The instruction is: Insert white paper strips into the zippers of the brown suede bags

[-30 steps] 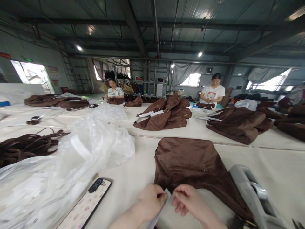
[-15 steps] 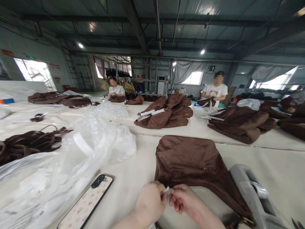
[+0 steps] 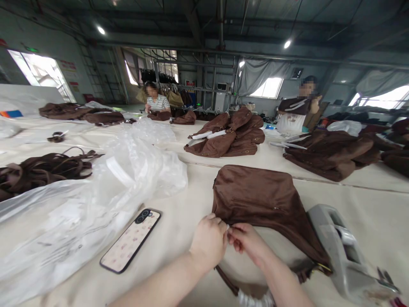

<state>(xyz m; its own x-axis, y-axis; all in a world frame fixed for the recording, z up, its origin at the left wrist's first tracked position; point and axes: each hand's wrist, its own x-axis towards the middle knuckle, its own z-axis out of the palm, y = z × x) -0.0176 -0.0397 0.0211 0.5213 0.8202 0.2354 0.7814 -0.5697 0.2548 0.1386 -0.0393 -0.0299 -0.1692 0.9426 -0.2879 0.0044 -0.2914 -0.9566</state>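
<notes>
**Two hands pinched together at the edge of a brown bag**

Head view: The left hand (image 3: pixel 209 241) and the right hand (image 3: pixel 245 241) meet at the near edge of a brown bag (image 3: pixel 262 202), which lies flat on the pale table (image 3: pixel 367 213) in front of the person. Both hands are closed to a pinch, with the fingertips touching each other; between them a tiny white bit shows, too small to tell what it is. A dark strap (image 3: pixel 226 279) runs under the wrists. Just right of the bag stands a grey tape dispenser (image 3: pixel 343 251). Left of the hands lies a phone (image 3: pixel 131 241) with its back up, beside a heap of clear plastic bags (image 3: pixel 96 192). Farther away are piles of brown bags (image 3: pixel 230 138), and two other people work at the far side.
</notes>
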